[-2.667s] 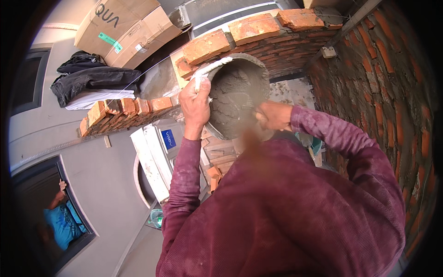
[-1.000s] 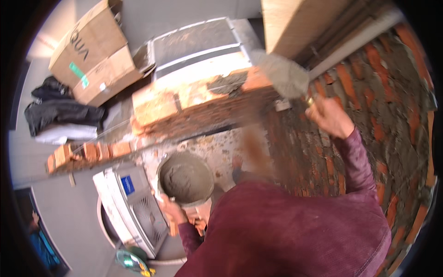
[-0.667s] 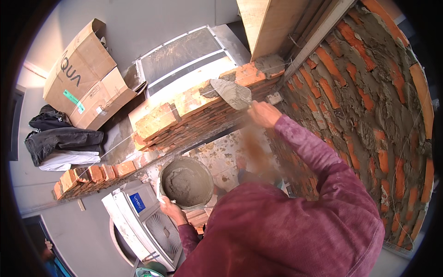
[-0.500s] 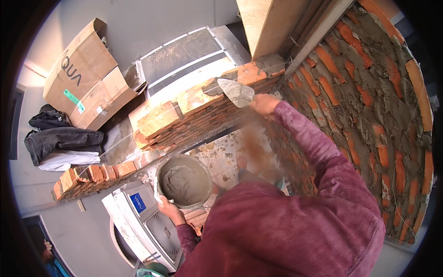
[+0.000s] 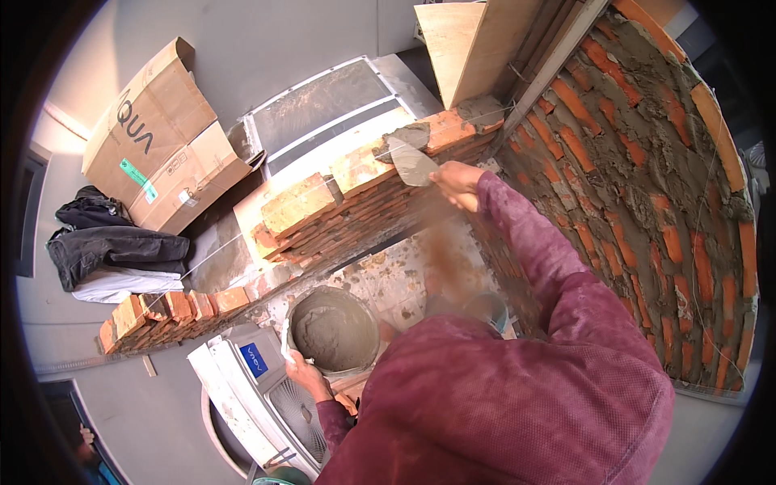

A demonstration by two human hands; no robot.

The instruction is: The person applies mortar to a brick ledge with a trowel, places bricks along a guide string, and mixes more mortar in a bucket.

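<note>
Clock is from centre of view, 12 at top. Trowel (image 5: 413,165) at 12–1, over the near edge of the low brick wall (image 5: 364,167); blade tip at a grey mortar patch (image 5: 410,134) on the top course, can't tell if pressed in. Right hand (image 5: 457,184) at 1, fingers wrapped round the trowel grip, thumb side toward blade. Bucket (image 5: 365,305) at 7, mortar (image 5: 323,330) inside. Left hand (image 5: 305,375), also 7, at the bucket rim, fingers curled on the white bucket handle (image 5: 286,343). White fan unit (image 5: 218,380) just beside, farther out at 7–8, with a blue rectangular label (image 5: 254,360), pale lettering. Thin string (image 5: 215,252) runs along the wall top. Short brick stub (image 5: 171,310) at 8–9. Big brick wall (image 5: 638,234) at 3, mortar smeared between courses. Cardboard box (image 5: 166,149) at 10, tilted: large dark lettering, small printed symbols, green label strip (image 5: 139,179). Dark clothing (image 5: 121,252) at 9, below the box. White-framed panel (image 5: 323,95) at 11, plywood board (image 5: 453,40) at 1. Another person's hand (image 5: 86,435) at 8, in a doorway.
</note>
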